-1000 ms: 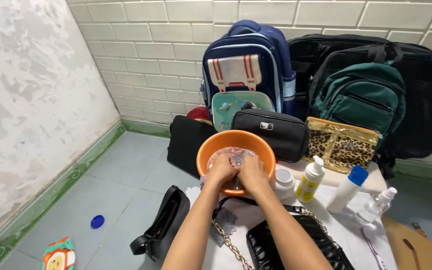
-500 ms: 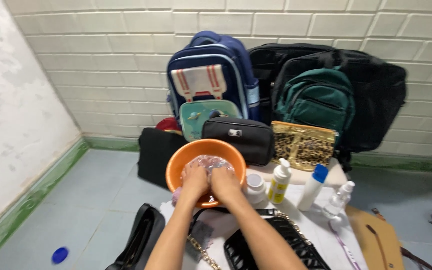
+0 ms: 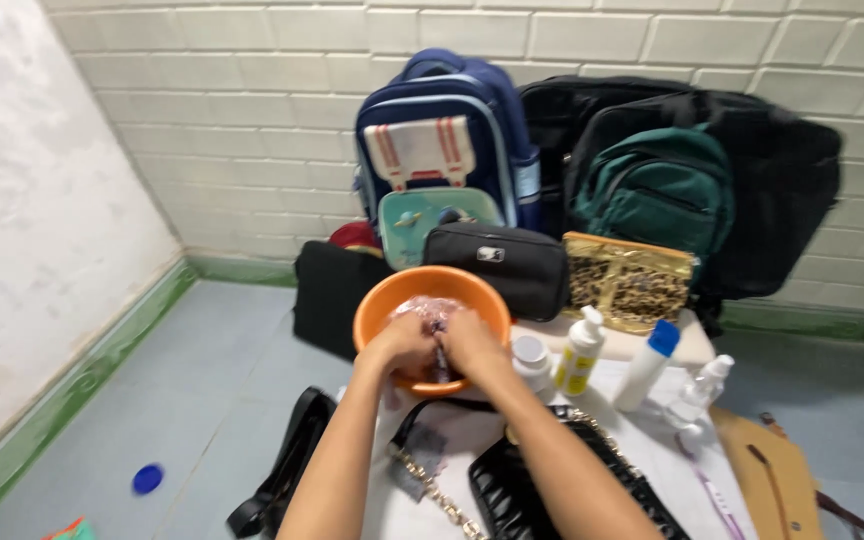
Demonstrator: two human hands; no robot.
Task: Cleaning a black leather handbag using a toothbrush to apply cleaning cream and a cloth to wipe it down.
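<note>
While both of my hands are down inside the orange basin (image 3: pixel 382 312), my left hand (image 3: pixel 404 345) and my right hand (image 3: pixel 472 342) are closed side by side on a wet, pinkish bundle of cloth (image 3: pixel 422 308) that lies in the middle of the bowl; I cannot tell how tightly the fingers grip it. I judge the basin to be the weak spot: it sits near the tabletop's (image 3: pixel 652 455) far left edge, and a hard push toward 10 o'clock could tip it off and spill it onto the grey floor (image 3: pixel 202 400). At 3 o'clock from my hands, just beside the rim, stand a small white jar (image 3: pixel 532 362), a white bottle with a yellow label (image 3: pixel 579 352) and a white bottle with a blue cap (image 3: pixel 648 365); a swing of my right elbow could knock them over. At 6 o'clock the black quilted bag (image 3: pixel 522 495) and its chain strap (image 3: pixel 432 485) lie under my forearms, so drips or splashes would likely wet them. At 12 o'clock, the black pouch (image 3: pixel 497 265) behind the basin could catch splashes too.
</note>
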